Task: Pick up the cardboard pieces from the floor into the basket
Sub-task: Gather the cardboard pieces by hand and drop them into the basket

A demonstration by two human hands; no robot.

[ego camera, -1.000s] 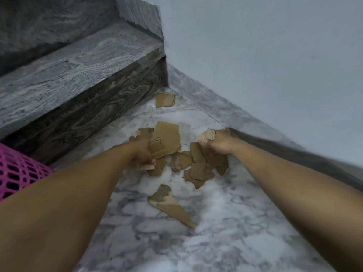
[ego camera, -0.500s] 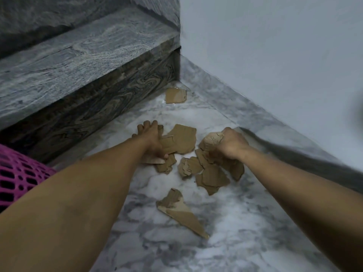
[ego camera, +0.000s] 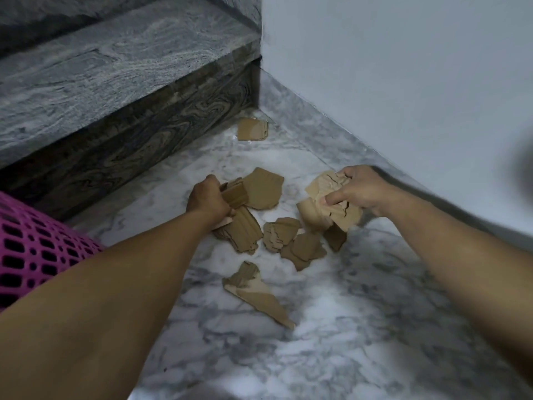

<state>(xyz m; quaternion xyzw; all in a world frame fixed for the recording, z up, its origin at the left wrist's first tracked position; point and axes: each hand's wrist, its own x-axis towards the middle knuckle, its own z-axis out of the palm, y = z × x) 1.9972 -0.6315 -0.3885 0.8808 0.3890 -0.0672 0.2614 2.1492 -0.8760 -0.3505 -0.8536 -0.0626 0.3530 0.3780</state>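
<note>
Several torn brown cardboard pieces (ego camera: 291,241) lie on the marble floor in the middle of the view. My left hand (ego camera: 206,199) is closed around a small stack of cardboard pieces (ego camera: 236,194) at the left of the pile. My right hand (ego camera: 360,189) grips a bunch of pale cardboard pieces (ego camera: 323,197) just above the floor. A long pointed piece (ego camera: 259,295) lies nearer to me, and a lone piece (ego camera: 252,129) sits far off by the step. The pink mesh basket (ego camera: 31,249) shows at the left edge, partly behind my left arm.
A dark marble stair step (ego camera: 121,134) rises along the left and back. A pale wall (ego camera: 403,82) with a grey skirting closes the right side. Marble floor (ego camera: 346,327) spreads between my arms toward me.
My left hand has closed on pieces at the pile's left. My right hand has lifted its bunch and holds more cardboard. The view has shifted slightly.
</note>
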